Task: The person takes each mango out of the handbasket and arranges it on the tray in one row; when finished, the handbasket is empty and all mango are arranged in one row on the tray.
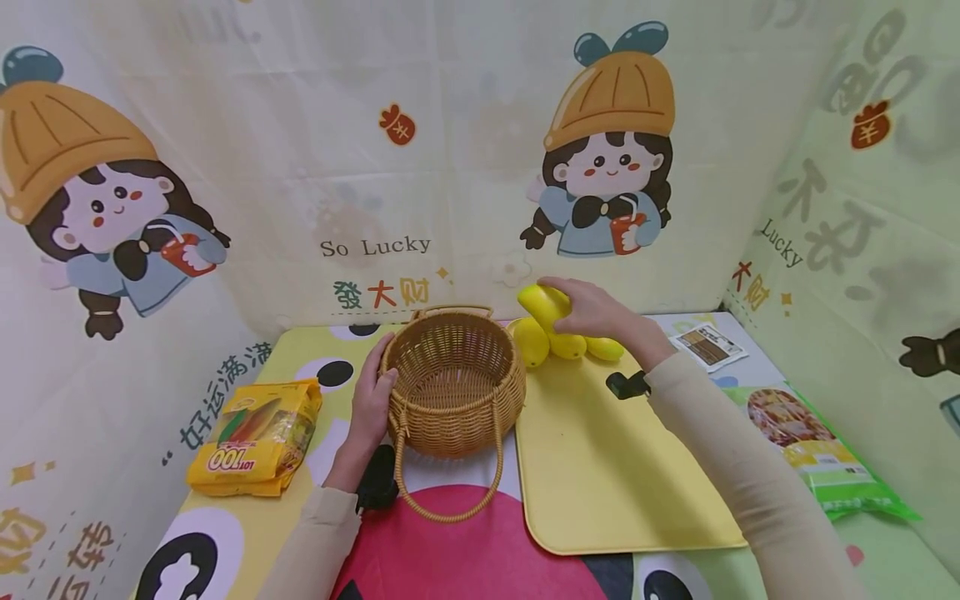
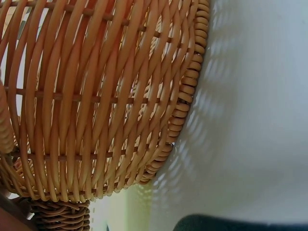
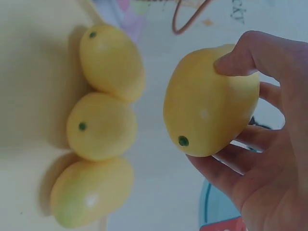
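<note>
A wicker basket (image 1: pixel 457 425) stands in the middle of the table, its inside bare and one handle folded down toward the front. My left hand (image 1: pixel 369 404) grips its left side at the rim; the left wrist view shows the woven wall (image 2: pixel 96 101) close up. In my right hand (image 3: pixel 269 130) is a yellow mango (image 3: pixel 207 106), held between thumb and fingers. It hangs above three more mangoes (image 3: pixel 103 127), lined up at the back of a yellow mat (image 1: pixel 600 467), to the right of the basket.
A yellow snack bag (image 1: pixel 255 437) lies at the left. On the right are a green-edged food bag (image 1: pixel 813 446), partly behind my right forearm, and a small white packet (image 1: pixel 708 346). A printed cloth wall (image 1: pixel 465 183) closes off the back and sides.
</note>
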`<state>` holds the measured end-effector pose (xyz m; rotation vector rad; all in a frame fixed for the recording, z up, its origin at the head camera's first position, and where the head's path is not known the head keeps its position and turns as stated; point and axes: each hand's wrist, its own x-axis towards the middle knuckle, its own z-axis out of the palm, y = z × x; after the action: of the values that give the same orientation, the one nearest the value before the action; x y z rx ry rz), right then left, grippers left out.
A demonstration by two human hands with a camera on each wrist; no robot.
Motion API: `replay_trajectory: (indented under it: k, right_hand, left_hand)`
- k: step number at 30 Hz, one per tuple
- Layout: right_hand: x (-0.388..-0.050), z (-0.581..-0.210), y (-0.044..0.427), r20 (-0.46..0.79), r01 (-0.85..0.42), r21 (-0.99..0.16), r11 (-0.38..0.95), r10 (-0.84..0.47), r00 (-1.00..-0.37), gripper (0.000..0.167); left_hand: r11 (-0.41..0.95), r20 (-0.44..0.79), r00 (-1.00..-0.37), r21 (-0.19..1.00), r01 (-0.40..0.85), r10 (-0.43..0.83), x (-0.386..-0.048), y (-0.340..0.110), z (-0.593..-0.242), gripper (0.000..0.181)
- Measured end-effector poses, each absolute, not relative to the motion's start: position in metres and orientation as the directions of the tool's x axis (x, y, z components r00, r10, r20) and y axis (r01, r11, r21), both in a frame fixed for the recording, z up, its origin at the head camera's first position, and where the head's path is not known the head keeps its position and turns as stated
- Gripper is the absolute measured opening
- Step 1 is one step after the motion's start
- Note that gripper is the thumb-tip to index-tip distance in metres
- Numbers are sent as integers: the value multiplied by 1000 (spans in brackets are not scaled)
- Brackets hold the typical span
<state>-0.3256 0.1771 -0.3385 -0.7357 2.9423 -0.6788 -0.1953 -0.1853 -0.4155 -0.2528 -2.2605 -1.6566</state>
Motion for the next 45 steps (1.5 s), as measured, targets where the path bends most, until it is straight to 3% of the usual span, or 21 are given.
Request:
replay_trajectory:
  k: [12,20,27,32,36,45]
  right_hand:
    - [-340,-366,225,60,-307,-448,840,-314,-948,82]
    - [-339,-376,254,86,-236,-458,857,-221,-971,80]
    - [-332,-385,273,63,-168,-455,874,-156,-986,80]
    - [-329,-398,286,40,-103,-449,887,-96,-995,79]
    - [-331,-411,294,32,-101,-456,884,-96,-995,80]
    - [-331,-433,302,-2,-96,-465,880,-109,-994,81]
  left_hand:
    - [296,391,-917,887,355,-73,-219,-196,-452,57]
    - [285,388,-919,890,355,-67,-216,-195,-446,57]
    - [303,366,-930,892,336,-46,-198,-187,-419,58]
    - [292,383,-922,889,353,-54,-210,-191,-436,57]
    - [307,408,-911,876,371,-63,-220,-195,-451,56]
    - [285,359,-932,900,331,-50,-208,-191,-433,58]
